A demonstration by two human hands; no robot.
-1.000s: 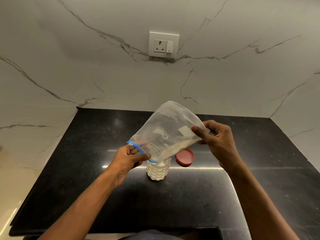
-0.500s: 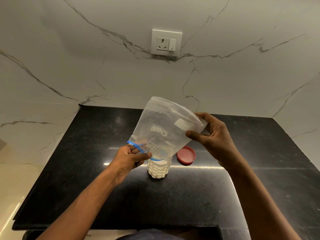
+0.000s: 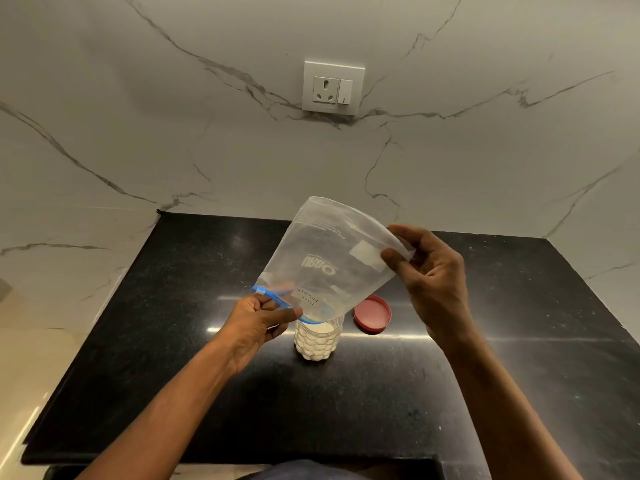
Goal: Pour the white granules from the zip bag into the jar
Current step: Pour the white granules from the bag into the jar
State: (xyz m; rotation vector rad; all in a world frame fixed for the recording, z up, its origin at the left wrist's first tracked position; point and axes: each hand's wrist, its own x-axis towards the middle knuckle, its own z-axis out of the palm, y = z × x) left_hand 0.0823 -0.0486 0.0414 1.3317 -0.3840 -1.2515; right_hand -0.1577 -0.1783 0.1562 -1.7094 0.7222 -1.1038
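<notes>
The zip bag (image 3: 329, 265) is held upside down above the jar (image 3: 318, 337), a little tilted, with its blue zip edge (image 3: 273, 297) at the bottom and its closed end pointing to about 1 o'clock. The lowest corner of the open mouth is placed just over the jar's opening. The bag looks nearly empty; only a thin white haze is seen on the plastic, and printed letters are shown reversed and inverted. The jar stands upright near the middle of the black worktop (image 3: 173, 341) and is filled almost to the rim with white granules (image 3: 317, 328).

The zip edge is pinched by the left hand (image 3: 258, 320), at 9 o'clock from the jar, between the thumb and the curled fingers. The upper side of the bag is pinched by the right hand (image 3: 429, 278), at about 2 o'clock from the jar, between the thumb and the forefinger, while the other fingers are loosely spread behind.

A red lid (image 3: 372, 312) is lying flat on the worktop, just beside the jar at 3 o'clock. On the marble wall (image 3: 138, 133) at 12 o'clock a white socket plate (image 3: 333, 87) is mounted.
</notes>
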